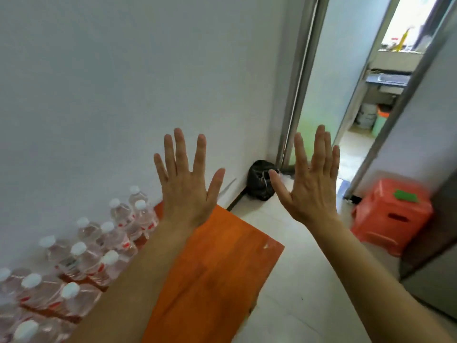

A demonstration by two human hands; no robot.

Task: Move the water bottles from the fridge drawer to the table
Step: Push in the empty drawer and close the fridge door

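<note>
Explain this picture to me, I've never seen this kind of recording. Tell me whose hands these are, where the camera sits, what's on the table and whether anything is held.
There is no machine here: a person wears a wide-angle camera on the head, so you look forward and down along their arms. The left hand and right hand are raised, backs toward the camera, fingers straight and spread, holding nothing. Below them is an orange table against a white wall; many clear water bottles with white caps stand along its wall side. On the floor beyond are a black bag in the corner and a red plastic stool near an open doorway.
</note>
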